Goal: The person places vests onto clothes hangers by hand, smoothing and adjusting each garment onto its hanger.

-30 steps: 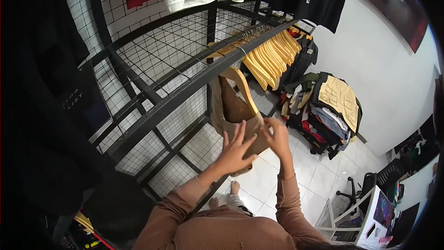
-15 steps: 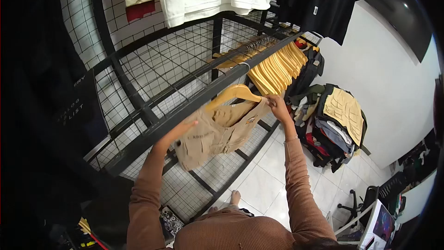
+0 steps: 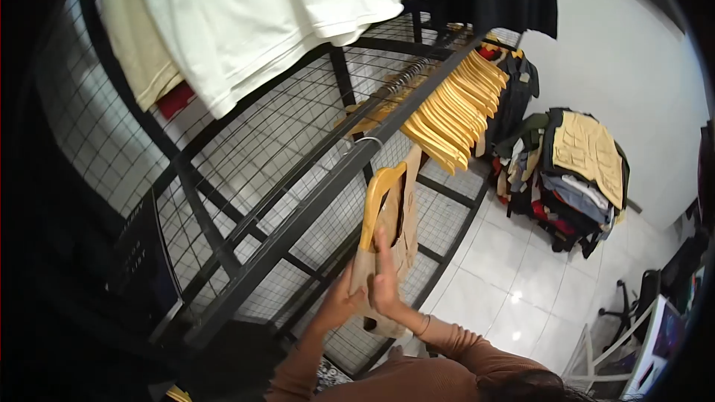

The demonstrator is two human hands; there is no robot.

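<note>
A khaki vest (image 3: 406,249) hangs on a yellow wooden hanger (image 3: 370,212), whose hook goes over the black rail. It is turned nearly edge-on to me, with one shoulder close. My left hand (image 3: 339,305) is closed at the near side edge of the vest, its fingers partly hidden by the cloth. Against the front of the vest, just below the hanger's near end, lies my right hand (image 3: 385,286), its fingers stretched out upward.
Many yellow wooden hangers (image 3: 454,115) crowd the rail's far end, by dark garments. White shirts (image 3: 246,22) hang above. A black mesh rack (image 3: 290,193) runs along my left. A pile of folded clothes (image 3: 585,179) stands on the tiled floor, near an office chair (image 3: 625,313).
The vest has swung from facing me to nearly edge-on. My right hand has left its far shoulder and come to the near side, beside my left hand. The view has shifted.
</note>
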